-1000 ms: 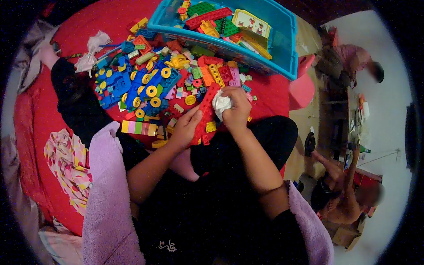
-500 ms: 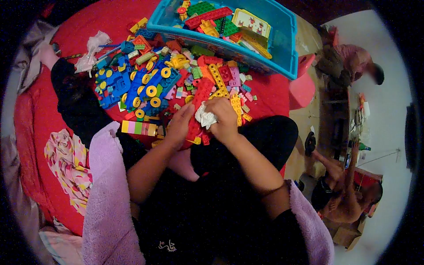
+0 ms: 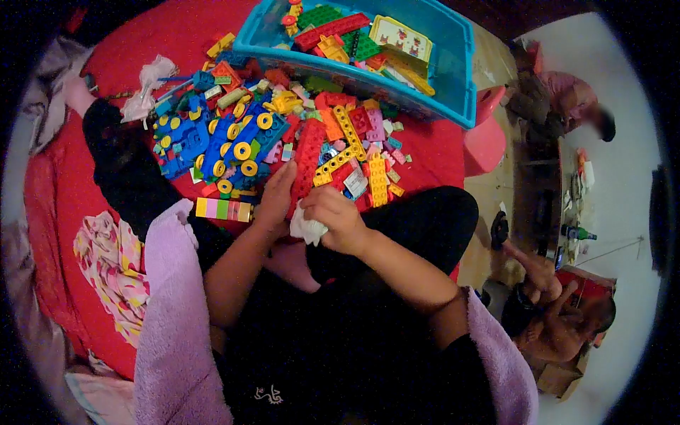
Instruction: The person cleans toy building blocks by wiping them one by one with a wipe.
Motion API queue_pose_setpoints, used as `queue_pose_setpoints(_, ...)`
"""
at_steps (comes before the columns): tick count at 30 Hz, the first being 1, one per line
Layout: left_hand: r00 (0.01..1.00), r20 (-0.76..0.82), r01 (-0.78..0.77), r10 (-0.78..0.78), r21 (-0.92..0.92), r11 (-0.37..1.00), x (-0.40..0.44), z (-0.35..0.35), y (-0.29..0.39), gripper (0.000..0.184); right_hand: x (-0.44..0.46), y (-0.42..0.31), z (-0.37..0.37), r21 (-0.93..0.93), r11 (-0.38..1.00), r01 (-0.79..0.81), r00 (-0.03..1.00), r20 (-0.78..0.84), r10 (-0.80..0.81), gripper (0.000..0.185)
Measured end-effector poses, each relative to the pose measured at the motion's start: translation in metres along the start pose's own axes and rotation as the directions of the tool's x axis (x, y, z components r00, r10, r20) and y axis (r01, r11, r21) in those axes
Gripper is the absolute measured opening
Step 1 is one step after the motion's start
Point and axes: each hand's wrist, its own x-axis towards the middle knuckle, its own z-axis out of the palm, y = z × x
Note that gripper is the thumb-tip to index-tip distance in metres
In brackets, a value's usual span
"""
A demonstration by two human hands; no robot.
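A long red toy beam (image 3: 308,156) with studs stands slanted between my hands. My left hand (image 3: 277,198) grips it along its left side near the lower end. In my right hand (image 3: 334,221) is a crumpled white tissue (image 3: 307,228), pressed at the beam's lower end. That lower end is hidden by my fingers and the tissue. Just beyond lie a yellow angled beam (image 3: 348,134) with holes and a yellow studded brick (image 3: 378,180). Left of my left hand rests a striped row of bricks (image 3: 223,210).
Many loose bricks and blue wheeled toy pieces (image 3: 234,145) are heaped on the red sheet (image 3: 425,152). Behind them stands a blue plastic bin (image 3: 354,76) holding more pieces. A pink stool (image 3: 484,142) is at the right, with two other people (image 3: 567,329) farther off.
My right hand with the tissue has slid down and left along the red beam, toward me. More of the yellow angled beam now shows. My left hand has moved slightly left.
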Motion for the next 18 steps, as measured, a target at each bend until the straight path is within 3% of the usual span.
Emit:
queue_pose_setpoints(2,0.983,-0.092,-0.140,0.158,0.183,0.973,0.007,-0.006,-0.008,0.040,0.000,-0.001,0.000,0.006,0.999,0.045,0.998,0.036,-0.046,0.032)
queue_pose_setpoints(3,0.983,-0.091,-0.140,0.158,0.184,0.973,0.006,-0.005,-0.006,0.040,-0.001,-0.002,0.000,-0.006,0.999,0.041,0.998,0.049,-0.040,0.034)
queue_pose_setpoints(6,0.989,-0.065,-0.122,0.135,0.173,0.977,0.006,-0.006,-0.005,0.043,0.000,-0.002,-0.002,-0.006,0.998,0.057,0.996,0.070,-0.057,0.037)
queue_pose_setpoints(8,0.996,0.075,-0.036,0.039,-0.035,0.999,0.013,-0.015,-0.014,0.044,0.002,-0.002,-0.004,0.003,0.997,0.080,0.994,0.075,-0.080,0.038)
queue_pose_setpoints(9,0.996,0.077,-0.037,0.040,-0.034,0.999,0.010,-0.010,-0.010,0.044,0.002,-0.002,-0.004,0.019,0.997,0.077,0.994,0.076,-0.078,0.038)
queue_pose_setpoints(12,0.996,-0.006,-0.090,0.091,0.073,0.993,0.002,0.000,-0.002,0.042,0.001,0.000,-0.004,0.005,0.998,0.068,0.995,0.069,-0.069,0.038)
queue_pose_setpoints(15,0.996,-0.079,-0.025,0.034,0.106,0.994,0.005,0.000,-0.004,0.040,0.001,0.003,-0.003,-0.048,0.997,0.061,0.997,0.041,-0.059,0.037)
queue_pose_setpoints(17,0.997,0.083,0.005,-0.001,-0.048,0.999,0.006,-0.001,-0.003,0.042,0.002,0.003,-0.004,-0.071,0.996,0.062,0.998,0.024,-0.060,0.037)
queue_pose_setpoints(18,0.996,0.084,0.004,0.000,-0.049,0.999,0.007,-0.001,-0.003,0.042,0.003,0.002,-0.006,-0.078,0.995,0.060,0.998,0.009,-0.059,0.035)
